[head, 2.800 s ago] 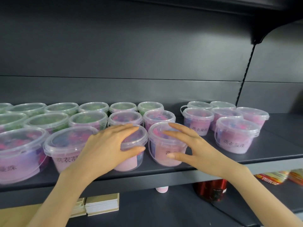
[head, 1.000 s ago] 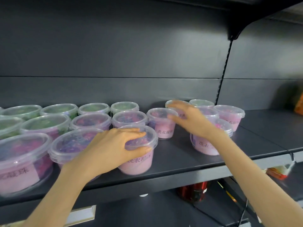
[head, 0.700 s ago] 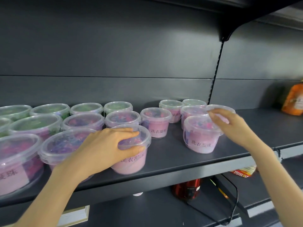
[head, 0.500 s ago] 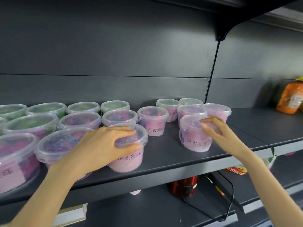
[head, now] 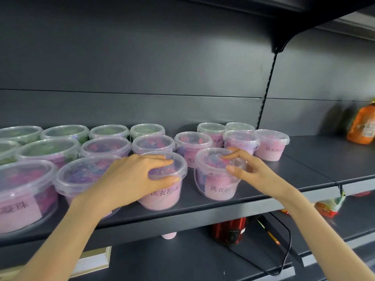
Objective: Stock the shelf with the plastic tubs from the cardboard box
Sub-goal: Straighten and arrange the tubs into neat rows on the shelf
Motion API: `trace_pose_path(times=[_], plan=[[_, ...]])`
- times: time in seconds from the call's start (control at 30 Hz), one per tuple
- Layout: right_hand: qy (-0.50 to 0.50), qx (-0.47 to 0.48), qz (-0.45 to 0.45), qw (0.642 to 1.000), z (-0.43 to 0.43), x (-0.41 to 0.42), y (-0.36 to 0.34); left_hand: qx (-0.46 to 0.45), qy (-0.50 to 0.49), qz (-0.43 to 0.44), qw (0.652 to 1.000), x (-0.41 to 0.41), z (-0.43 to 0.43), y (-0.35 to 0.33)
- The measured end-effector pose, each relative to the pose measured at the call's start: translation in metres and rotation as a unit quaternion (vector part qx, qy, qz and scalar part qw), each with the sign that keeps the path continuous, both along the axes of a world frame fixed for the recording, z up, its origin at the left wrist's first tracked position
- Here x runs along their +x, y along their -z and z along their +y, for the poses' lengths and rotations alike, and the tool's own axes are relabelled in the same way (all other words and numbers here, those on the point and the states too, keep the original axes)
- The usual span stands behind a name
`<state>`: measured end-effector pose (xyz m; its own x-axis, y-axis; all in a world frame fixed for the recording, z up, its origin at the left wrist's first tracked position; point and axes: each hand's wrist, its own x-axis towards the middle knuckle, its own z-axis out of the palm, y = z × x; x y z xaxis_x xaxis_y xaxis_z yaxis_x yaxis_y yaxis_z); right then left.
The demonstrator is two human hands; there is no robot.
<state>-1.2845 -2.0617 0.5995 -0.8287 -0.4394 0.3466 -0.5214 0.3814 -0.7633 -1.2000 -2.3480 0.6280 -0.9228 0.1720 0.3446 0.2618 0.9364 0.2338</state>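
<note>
Clear lidded plastic tubs [head: 218, 175] of pink and green beads, upright, rowed on dark shelf [head: 304, 173]

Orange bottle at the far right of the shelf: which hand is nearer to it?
Right. The right hand holds a front-row tub left of the orange bottle; the left hand grips the neighbouring tub, farther left.

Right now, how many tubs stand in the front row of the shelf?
4: the far-left tub, the second tub, the third tub under the left hand, the fourth tub in the right hand. More may lie beyond the left edge.
</note>
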Motion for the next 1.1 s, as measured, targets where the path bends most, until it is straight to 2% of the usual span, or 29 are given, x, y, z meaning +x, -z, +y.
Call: trace_pose_path(times=[0.17,0.4,0.5,0.67,0.77,0.87,1.0,1.1], plan=[[-0.014,0.011,-0.003,1.0,-0.016,0.0,-0.001,-0.002,-0.001,-0.015,1.0,0.0,-0.001,0.001],[0.022,0.04,-0.006,0.999,-0.017,0.001,-0.001,-0.005,0.003,-0.025,1.0,-0.003,0.0,-0.002],[0.025,0.058,-0.009,0.998,-0.017,0.005,-0.007,-0.007,0.038,-0.047,0.998,-0.003,0.003,-0.009],[0.018,0.085,-0.018,0.996,-0.018,0.009,-0.014,-0.065,0.07,-0.034,0.995,-0.008,0.034,-0.02],[-0.004,0.129,-0.037,0.991,-0.014,0.01,-0.028,-0.053,0.13,-0.046,0.989,-0.019,0.048,-0.015],[0.005,0.119,-0.054,0.991,-0.007,-0.002,-0.048,-0.036,0.139,-0.057,0.988,-0.031,0.045,-0.008],[0.06,0.141,0.021,0.988,-0.002,-0.048,-0.063,-0.042,0.14,-0.033,0.989,-0.036,0.045,-0.007],[0.12,0.25,0.061,0.959,-0.001,-0.109,-0.063,-0.043,0.135,-0.024,0.99,-0.038,0.047,-0.008]])
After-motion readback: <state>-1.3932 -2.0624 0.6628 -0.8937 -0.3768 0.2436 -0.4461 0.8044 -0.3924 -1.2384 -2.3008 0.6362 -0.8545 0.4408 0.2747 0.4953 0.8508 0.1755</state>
